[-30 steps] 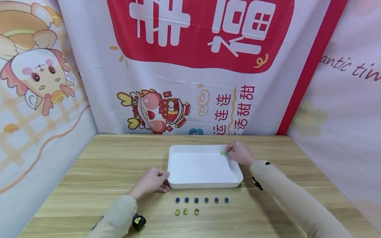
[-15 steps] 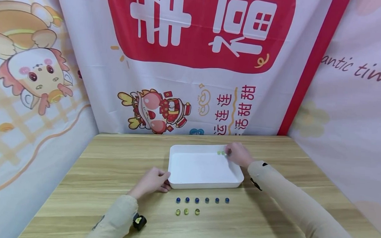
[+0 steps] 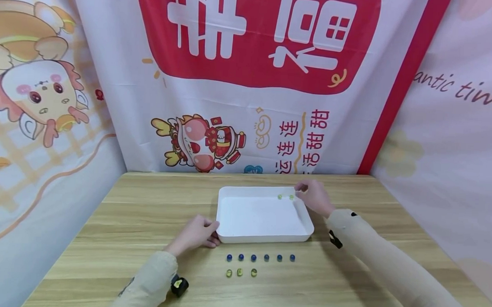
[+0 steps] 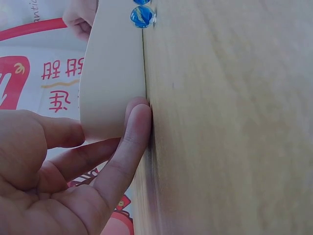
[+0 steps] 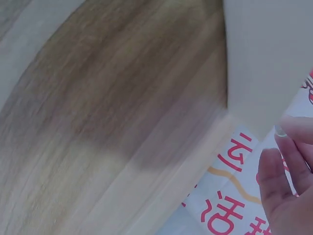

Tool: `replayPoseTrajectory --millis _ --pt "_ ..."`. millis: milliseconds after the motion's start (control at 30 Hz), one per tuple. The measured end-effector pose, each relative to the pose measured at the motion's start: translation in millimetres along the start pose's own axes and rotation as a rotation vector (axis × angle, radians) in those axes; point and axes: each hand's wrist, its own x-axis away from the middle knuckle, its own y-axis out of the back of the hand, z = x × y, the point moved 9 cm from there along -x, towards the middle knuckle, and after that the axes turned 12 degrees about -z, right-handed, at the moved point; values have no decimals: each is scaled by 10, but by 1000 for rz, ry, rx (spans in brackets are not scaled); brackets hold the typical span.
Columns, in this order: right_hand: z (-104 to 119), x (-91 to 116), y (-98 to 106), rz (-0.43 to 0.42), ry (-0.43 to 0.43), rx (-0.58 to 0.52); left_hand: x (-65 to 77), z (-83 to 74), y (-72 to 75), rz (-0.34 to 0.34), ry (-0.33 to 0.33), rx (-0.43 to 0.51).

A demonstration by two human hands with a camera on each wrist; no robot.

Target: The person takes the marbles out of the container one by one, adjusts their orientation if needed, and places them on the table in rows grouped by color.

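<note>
A shallow white tray [image 3: 263,239] lies on the wooden table. At its near left corner, my left hand [image 3: 196,233] grips the wall, thumb at the rim and fingertips [image 4: 139,117] low against the outside. Two yellow-green glass marbles [image 3: 285,197] sit apart along the tray's far side, towards the right. Just right of them, my right hand [image 3: 314,196] hovers over the far right corner with bent fingers. A small pale, shiny spot [image 5: 279,130] shows by its fingertips; whether it is a nail or a marble is unclear.
In front of the tray runs a row of several blue marbles [image 3: 253,258]. Three yellow-green marbles [image 3: 239,272] form a shorter row nearer me. A printed cloth [image 3: 191,93] hangs behind the table [image 3: 146,199], with others at both sides.
One green marble showed beside the right hand at first, then two close together. Now the two lie farther apart, and the right hand has shifted slightly right and away. The left hand keeps its place.
</note>
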Motion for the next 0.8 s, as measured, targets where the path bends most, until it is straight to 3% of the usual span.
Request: replayPoseTrajectory --millis 467,800 --pt "-8 84 294 -119 -46 -122 -14 -6 -12 -7 1 -9" --pt "-93 204 349 -110 -216 -265 7 -11 -13 4 8 -2"
